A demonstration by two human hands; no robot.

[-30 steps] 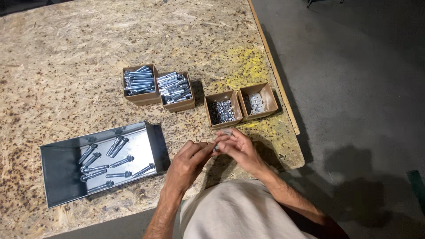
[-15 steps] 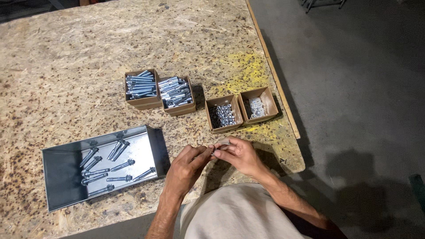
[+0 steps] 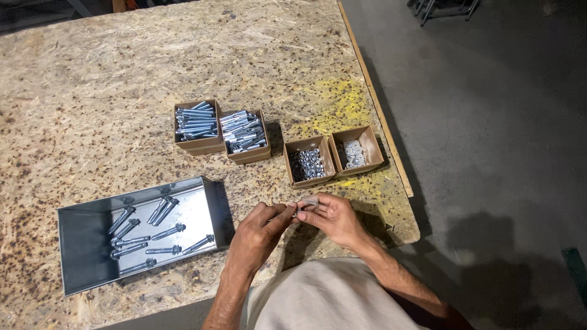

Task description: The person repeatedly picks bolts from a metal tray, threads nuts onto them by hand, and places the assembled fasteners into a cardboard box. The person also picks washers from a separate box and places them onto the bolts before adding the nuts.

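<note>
My left hand [image 3: 257, 235] and my right hand [image 3: 333, 218] meet fingertip to fingertip above the table's near edge. Between them they pinch a small silver bolt [image 3: 304, 204]; most of it is hidden by the fingers. Just beyond my hands sit two small cardboard boxes, one with nuts [image 3: 309, 164] and one with washers [image 3: 354, 154]. To the left lies a shiny metal tray [image 3: 92, 238] holding several assembled bolts [image 3: 153, 232].
Two more cardboard boxes, one with long bolts [image 3: 196, 124] and one with sleeves [image 3: 244, 132], stand farther back. The chipboard table [image 3: 122, 73] ends at a wooden strip [image 3: 379, 110] on the right, with grey floor beyond. A yellow stain [image 3: 342, 107] marks the board.
My hands stay together on the bolt, with only slight finger movement. The view has shifted a little.
</note>
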